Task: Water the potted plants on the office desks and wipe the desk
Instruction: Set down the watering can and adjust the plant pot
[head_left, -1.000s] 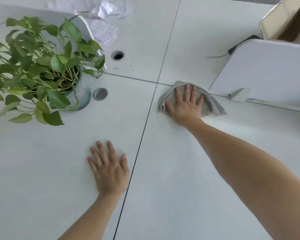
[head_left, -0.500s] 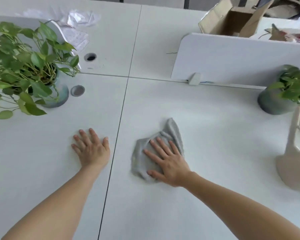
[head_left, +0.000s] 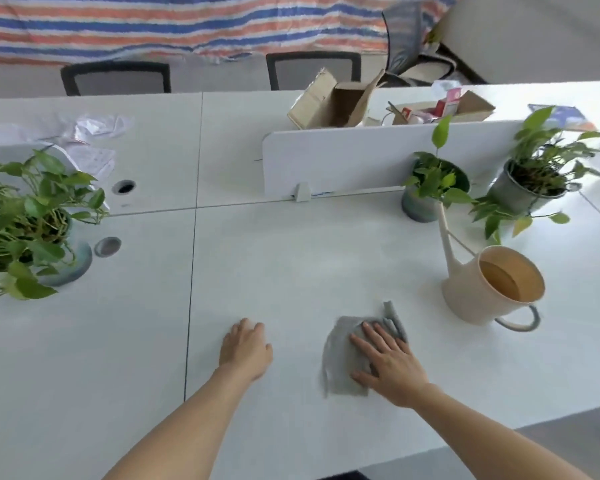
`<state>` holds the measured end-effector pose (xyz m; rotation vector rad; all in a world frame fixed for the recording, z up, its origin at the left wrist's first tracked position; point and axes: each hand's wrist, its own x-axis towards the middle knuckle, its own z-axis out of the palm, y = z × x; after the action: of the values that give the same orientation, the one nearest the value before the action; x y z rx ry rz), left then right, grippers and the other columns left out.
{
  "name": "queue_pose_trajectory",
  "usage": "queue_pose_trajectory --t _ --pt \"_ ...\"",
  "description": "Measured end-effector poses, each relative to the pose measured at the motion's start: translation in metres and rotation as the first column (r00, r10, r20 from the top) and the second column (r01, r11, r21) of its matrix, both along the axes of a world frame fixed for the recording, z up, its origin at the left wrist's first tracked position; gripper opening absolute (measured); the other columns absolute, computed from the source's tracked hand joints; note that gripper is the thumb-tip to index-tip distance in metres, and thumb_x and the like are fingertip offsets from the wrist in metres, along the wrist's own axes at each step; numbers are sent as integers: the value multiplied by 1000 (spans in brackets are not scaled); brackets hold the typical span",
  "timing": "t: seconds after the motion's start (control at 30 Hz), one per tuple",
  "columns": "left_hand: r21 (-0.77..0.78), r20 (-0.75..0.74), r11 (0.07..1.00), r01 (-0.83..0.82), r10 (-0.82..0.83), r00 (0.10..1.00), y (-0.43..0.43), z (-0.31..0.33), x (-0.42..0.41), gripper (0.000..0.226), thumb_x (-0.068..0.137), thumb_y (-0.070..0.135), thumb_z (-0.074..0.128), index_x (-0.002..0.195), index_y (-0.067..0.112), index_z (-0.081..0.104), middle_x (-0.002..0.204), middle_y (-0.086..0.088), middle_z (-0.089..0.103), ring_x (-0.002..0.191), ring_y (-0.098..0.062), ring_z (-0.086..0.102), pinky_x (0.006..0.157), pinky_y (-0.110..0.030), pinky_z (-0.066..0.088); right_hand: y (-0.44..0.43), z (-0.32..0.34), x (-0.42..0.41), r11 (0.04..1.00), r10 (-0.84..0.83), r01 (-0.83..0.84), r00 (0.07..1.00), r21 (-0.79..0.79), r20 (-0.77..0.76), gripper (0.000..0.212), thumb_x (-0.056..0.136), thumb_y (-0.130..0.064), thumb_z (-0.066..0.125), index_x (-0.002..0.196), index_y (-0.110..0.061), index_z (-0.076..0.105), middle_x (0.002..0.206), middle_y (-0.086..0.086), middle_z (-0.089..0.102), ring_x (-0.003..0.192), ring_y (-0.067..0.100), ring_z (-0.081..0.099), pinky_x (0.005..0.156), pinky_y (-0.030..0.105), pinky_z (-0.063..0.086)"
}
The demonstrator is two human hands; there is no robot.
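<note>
At the far left, a trailing pothos in a grey pot [head_left: 70,268] stands on the white desk [head_left: 291,258], its leaves hanging out over the surface. A wipe carried that way could snag a vine and drag or tip the pot, so strokes there want to stop short or go around it.

Nearer and right of the desk seam, the left hand [head_left: 245,349] rests palm-down on the bare desk, fingers spread and gripping nothing. It looks like a brace; if weight shifts onto it on a damp patch, it could slide.

Just to its right, the right hand [head_left: 388,365] presses flat on the grey cloth [head_left: 343,358], fingers open, pinning it to the desk rather than clutching it. The cloth is bunched, with folds sticking out at its far edge, so it may skip or leave streaks.

Right of the cloth and a little farther off stands the cream watering can [head_left: 489,289], open-topped, apparently with water inside. This is the main risk: a broad stroke rightward could knock it and spill. Beyond it, two small potted plants [head_left: 430,188] stand near the white divider [head_left: 343,161].
</note>
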<state>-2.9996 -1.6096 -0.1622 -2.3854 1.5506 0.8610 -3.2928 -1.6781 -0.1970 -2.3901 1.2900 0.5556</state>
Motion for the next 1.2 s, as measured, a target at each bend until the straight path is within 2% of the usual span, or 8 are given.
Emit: queue_pose_trajectory --t 0.1,0.2,0.4,0.57,0.73,0.87,1.0,1.2 --pt "16 -3 999 44 -44 999 -19 19 -9 40 98 33 38 134 16 46 136 -8 41 122 -29 43 100 -37 39 -13 28 8 997 -61 57 996 54 66 64 92 -61 48 152 -44 32 164 -17 16 153 12 10 121 29 9" --pt "15 -8 999 38 -37 999 -43 26 -12 42 98 34 39 136 15 45 138 -8 40 123 -29 43 101 -38 39 -54 45 19 931 -353 325 917 164 185 38 93 -46 61 124 -26 68 127 -5 67 123 18 59 98 28 44" --pt "8 -25 1000 -5 6 1000 -91 29 -21 44 98 32 39 138 16 42 140 -8 36 125 -29 41 101 -39 40 -170 85 36 620 -770 667 417 412 484 23 98 -24 60 99 -5 72 90 13 74 77 24 71 67 35 54" --pt "80 -12 996 -50 51 999 -121 15 -31 61 101 34 39 154 17 14 161 -14 -4 147 -36 7 115 -42 26 -248 96 56 267 -874 652 -146 710 463 25 105 -21 46 118 -4 57 101 10 62 88 24 65 72 36 54" --pt "218 22 976 -22 18 1000 -129 -9 -37 85 98 38 47 153 17 -14 155 -22 -28 144 -47 -17 120 -46 7 -310 94 60 -17 -776 590 -517 807 361 37 104 -31 48 132 -7 50 79 0 53 70 15 60 82 35 56" --pt "248 20 968 -28 24 1000 -130 -13 -39 87 98 37 47 153 15 -17 153 -22 -32 143 -47 -21 120 -46 4 -337 99 62 -166 -670 511 -686 843 283 46 94 -41 67 125 -11 52 84 -3 54 58 8 53 64 25 51" --pt "256 23 966 -31 26 999 -132 -15 -37 88 98 39 47 152 14 -18 153 -23 -32 142 -49 -21 120 -47 3 -344 112 67 -200 -589 380 -783 903 199 50 99 -27 62 142 -11 43 125 8 53 86 28 59 63 11 50" --pt "249 14 968 -21 18 1000 -130 -18 -34 88 99 38 46 152 16 -20 153 -22 -34 142 -48 -23 121 -47 1 -341 116 73 -328 -480 234 -876 915 52 39 88 -31 73 118 -22 50 126 -3 49 99 18 55 76 26 59"
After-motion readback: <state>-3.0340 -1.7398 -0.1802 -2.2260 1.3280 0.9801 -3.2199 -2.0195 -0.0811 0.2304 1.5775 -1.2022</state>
